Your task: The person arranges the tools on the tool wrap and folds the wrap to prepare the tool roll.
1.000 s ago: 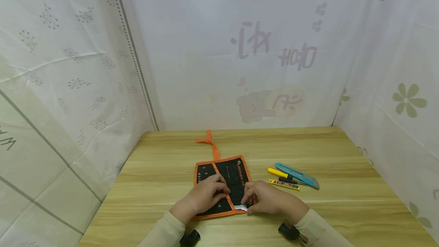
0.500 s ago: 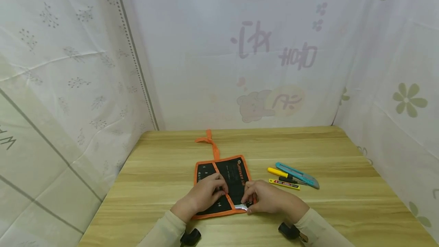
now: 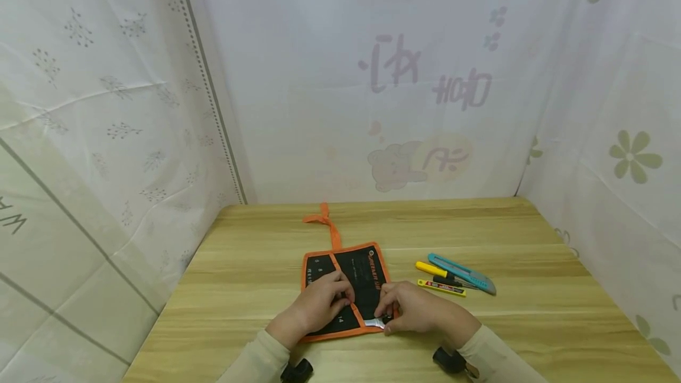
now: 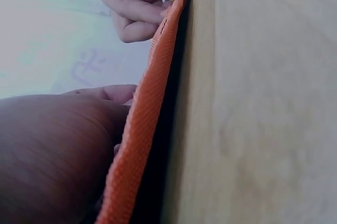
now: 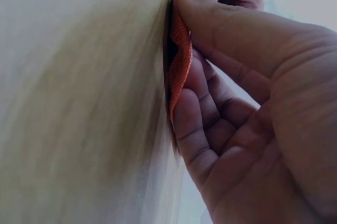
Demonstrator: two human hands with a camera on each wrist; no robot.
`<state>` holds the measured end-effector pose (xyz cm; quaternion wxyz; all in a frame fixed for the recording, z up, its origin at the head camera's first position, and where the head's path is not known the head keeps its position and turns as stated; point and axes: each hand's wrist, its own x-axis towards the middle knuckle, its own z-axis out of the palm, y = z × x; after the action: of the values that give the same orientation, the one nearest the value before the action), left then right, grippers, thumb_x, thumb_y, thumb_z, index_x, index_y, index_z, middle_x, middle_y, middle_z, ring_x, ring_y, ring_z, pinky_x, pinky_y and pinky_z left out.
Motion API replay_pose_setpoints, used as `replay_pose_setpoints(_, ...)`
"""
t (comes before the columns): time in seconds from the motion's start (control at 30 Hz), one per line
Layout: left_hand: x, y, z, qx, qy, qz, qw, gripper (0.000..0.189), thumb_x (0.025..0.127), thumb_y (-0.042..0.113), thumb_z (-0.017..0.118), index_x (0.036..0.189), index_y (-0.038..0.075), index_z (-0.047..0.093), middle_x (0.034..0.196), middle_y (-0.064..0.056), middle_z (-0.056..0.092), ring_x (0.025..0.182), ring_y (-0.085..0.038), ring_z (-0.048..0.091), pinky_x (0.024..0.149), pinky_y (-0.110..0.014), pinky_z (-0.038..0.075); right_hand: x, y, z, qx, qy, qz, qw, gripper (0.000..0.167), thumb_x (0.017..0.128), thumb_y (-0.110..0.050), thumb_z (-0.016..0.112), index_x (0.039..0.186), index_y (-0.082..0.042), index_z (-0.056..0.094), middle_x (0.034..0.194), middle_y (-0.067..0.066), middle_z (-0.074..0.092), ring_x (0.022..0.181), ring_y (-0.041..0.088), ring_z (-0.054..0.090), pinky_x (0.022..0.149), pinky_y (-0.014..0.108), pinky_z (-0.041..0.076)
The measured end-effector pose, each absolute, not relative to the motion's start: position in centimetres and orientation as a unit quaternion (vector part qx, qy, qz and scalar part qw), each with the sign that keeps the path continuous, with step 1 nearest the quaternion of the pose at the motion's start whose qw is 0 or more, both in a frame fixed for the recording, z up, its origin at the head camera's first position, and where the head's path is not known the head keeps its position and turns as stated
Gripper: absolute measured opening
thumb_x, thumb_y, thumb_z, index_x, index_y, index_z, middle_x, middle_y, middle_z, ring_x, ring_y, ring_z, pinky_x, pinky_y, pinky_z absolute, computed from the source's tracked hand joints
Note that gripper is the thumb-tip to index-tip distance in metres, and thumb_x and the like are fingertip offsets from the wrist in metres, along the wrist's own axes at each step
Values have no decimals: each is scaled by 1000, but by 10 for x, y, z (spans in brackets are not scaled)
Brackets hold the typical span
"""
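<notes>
here, on the wood-grained table point(image 3: 239, 288), a black fabric pouch point(image 3: 360, 276), orange-edged and pale-lettered, lies flat near the centre; the left hand point(image 3: 318, 301) pinches its orange divider point(image 3: 356, 311), the right hand point(image 3: 411, 307) its right edge point(image 3: 383, 265), beside a shiny silver tool end point(image 3: 374, 323).
</notes>
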<state>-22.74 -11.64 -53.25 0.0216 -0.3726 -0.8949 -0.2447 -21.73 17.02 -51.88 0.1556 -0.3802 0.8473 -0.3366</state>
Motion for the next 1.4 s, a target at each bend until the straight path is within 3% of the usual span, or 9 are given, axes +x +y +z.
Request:
replay_pose_setpoints(0.3, -226, -115, -532, -375, -894, -243, 25, 15, 98, 16, 77, 97, 30, 71, 104, 14, 57, 83, -1, 54, 75, -22, 52, -212, 171, -511, -369, 856, -323, 164, 25, 88, -25, 88, 112, -26, 81, 99, -17, 60, 85, 3, 60, 76, 23, 53)
replay_pose_setpoints(0.5, -226, -114, -532, -374, -895, -242, 25, 14, 98, 17, 77, 97, 30, 71, 104, 14, 57, 84, -1, 54, 76, -23, 51, -213, 176, -511, -349, 840, -379, 167, 20, 91, -17, 84, 110, -21, 80, 101, -10, 65, 89, 6, 64, 78, 26, 56)
replay_pose_setpoints(0.73, -226, -114, -532, -375, -894, -243, 22, 14, 98, 17, 77, 98, 29, 71, 105, 14, 57, 85, -1, 55, 77, -23, 52, -222, 193, -506, -331, 853, -394, 87, 15, 95, -12, 79, 109, -16, 80, 99, -7, 66, 91, 7, 64, 82, 32, 57)
replay_pose_setpoints(0.93, -226, -116, -533, -374, -895, -241, 20, 15, 98, 16, 77, 98, 30, 70, 105, 15, 57, 85, 0, 55, 76, -22, 52, -229, 217, -500, -298, 874, -382, 41, 18, 97, -12, 77, 115, -15, 78, 104, 0, 68, 90, 10, 63, 74, 32, 55)
replay_pose_setpoints(1.13, -226, -116, -533, -372, -895, -243, 21, 17, 99, 16, 75, 97, 32, 69, 104, 15, 57, 85, 0, 54, 76, -22, 52, -234, 237, -502, -266, 887, -377, -23, 25, 93, -10, 82, 117, -13, 77, 108, 4, 68, 95, 18, 65, 85, 48, 57)
replay_pose_setpoints(1.2, -226, -116, -533, -371, -895, -245, 21, 18, 99, 16, 75, 97, 32, 69, 104, 15, 56, 85, 0, 55, 76, -22, 52, -236, 244, -504, -261, 890, -373, -34, 28, 92, -10, 83, 119, -11, 76, 110, 5, 68, 97, 22, 66, 88, 53, 56)
replay_pose_setpoints(1.4, -226, -116, -535, -369, -896, -246, 22, 18, 99, 16, 75, 97, 33, 68, 104, 16, 56, 85, 0, 55, 76, -22, 52, -240, 263, -510, -224, 911, -346, -34, 39, 91, -17, 85, 127, -11, 73, 119, 3, 64, 104, 27, 64, 87, 49, 56)
